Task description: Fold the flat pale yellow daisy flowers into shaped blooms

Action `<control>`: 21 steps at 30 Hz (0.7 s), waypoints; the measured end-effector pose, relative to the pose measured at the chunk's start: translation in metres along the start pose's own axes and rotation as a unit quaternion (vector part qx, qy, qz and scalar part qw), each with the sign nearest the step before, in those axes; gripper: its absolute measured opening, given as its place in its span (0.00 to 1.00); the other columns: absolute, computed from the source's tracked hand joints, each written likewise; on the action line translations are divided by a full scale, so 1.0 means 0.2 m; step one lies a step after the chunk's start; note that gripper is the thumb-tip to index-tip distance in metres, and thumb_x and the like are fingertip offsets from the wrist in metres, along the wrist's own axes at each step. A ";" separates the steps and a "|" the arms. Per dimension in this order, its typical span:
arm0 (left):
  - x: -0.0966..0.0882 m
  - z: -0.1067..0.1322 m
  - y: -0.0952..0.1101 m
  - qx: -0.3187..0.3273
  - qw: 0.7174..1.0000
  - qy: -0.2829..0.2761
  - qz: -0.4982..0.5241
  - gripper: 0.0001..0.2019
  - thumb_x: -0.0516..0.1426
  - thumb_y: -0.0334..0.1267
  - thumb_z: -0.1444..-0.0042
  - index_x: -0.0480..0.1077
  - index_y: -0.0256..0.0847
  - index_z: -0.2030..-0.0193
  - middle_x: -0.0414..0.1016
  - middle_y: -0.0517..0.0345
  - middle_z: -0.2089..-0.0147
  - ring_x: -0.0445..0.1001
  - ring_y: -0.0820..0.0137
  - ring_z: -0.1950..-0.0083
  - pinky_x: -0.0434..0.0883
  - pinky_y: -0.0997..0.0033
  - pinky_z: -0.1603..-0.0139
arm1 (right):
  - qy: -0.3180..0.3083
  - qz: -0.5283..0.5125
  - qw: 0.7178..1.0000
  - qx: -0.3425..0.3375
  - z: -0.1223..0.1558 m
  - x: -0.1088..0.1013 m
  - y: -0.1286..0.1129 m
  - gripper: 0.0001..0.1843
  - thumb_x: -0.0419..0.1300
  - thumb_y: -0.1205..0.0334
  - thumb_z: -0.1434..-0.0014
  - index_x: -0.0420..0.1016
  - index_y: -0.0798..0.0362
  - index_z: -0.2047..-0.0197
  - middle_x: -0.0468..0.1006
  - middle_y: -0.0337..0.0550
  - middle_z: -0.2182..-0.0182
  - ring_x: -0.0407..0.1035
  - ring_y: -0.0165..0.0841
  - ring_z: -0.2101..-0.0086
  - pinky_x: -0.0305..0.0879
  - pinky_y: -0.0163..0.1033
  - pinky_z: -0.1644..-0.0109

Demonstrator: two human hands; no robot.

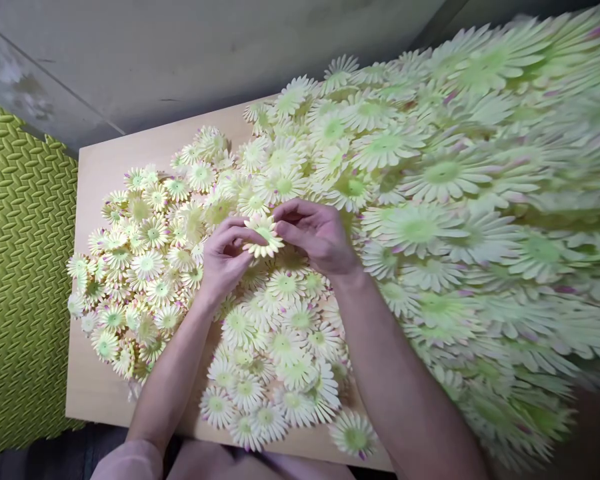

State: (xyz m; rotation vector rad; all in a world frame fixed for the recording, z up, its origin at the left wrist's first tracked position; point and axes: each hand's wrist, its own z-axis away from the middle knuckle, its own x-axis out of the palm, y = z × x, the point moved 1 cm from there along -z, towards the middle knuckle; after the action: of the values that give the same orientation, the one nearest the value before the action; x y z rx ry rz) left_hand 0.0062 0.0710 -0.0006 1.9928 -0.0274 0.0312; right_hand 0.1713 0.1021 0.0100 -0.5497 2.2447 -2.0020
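Note:
Between my two hands, above the heaped flowers, is a pale yellow artificial flower head (264,236) with a green centre. My left hand (229,252) pinches its left side between thumb and fingers. On the other side, the curled fingers and thumb of my right hand (316,235) close on the flower's right edge. Under and around both hands lie many similar loose flower heads (286,287), cream to pale green, some with pink petal tips. My fingers cover part of the held flower's edge.
A light wooden table (130,143) carries the flowers. Smaller flower heads (147,265) pile up on the left, and a deep mass of larger ones (443,173) fills the right. A green foam mat (25,267) stands left, and a grey wall (220,47) rises behind.

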 end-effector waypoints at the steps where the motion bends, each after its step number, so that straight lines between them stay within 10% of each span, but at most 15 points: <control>1: 0.00 0.00 0.01 -0.012 1.000 -0.017 0.008 0.06 0.67 0.37 0.50 0.78 0.44 0.64 0.73 0.57 0.59 0.72 0.70 0.55 0.70 0.68 0.55 | 0.011 0.002 1.000 0.001 0.00 0.00 0.00 0.10 0.71 0.54 0.48 0.80 0.50 0.66 0.79 0.39 0.72 0.72 0.29 0.71 0.72 0.35 0.67; 6: 0.01 0.00 0.04 -0.078 0.994 -0.035 0.070 0.15 0.70 0.43 0.55 0.77 0.43 0.61 0.74 0.55 0.58 0.72 0.69 0.55 0.71 0.69 0.56 | 0.027 -0.001 1.000 0.009 0.00 0.01 0.00 0.08 0.71 0.58 0.49 0.81 0.50 0.66 0.80 0.39 0.71 0.73 0.30 0.71 0.73 0.35 0.67; 12: 0.00 0.00 0.03 -0.166 0.980 0.074 0.084 0.22 0.68 0.42 0.50 0.71 0.53 0.48 0.74 0.57 0.51 0.73 0.72 0.57 0.70 0.75 0.67 | -0.018 0.003 1.000 0.024 0.01 0.03 -0.02 0.08 0.73 0.61 0.52 0.81 0.51 0.68 0.78 0.38 0.74 0.70 0.27 0.75 0.68 0.33 0.74; 21: -0.01 -0.01 0.02 -0.234 0.958 0.068 0.149 0.12 0.70 0.42 0.53 0.78 0.45 0.61 0.76 0.59 0.62 0.71 0.80 0.68 0.72 0.79 0.67 | -0.064 0.006 0.997 0.042 0.01 0.00 -0.03 0.06 0.69 0.58 0.45 0.83 0.51 0.68 0.78 0.40 0.74 0.69 0.28 0.74 0.65 0.33 0.74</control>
State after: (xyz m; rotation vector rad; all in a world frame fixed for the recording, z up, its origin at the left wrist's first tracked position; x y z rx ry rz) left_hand 0.0044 0.0709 0.0033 1.4946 -0.2266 0.3266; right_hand 0.1723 0.0990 0.0157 -0.6361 2.0756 -1.9842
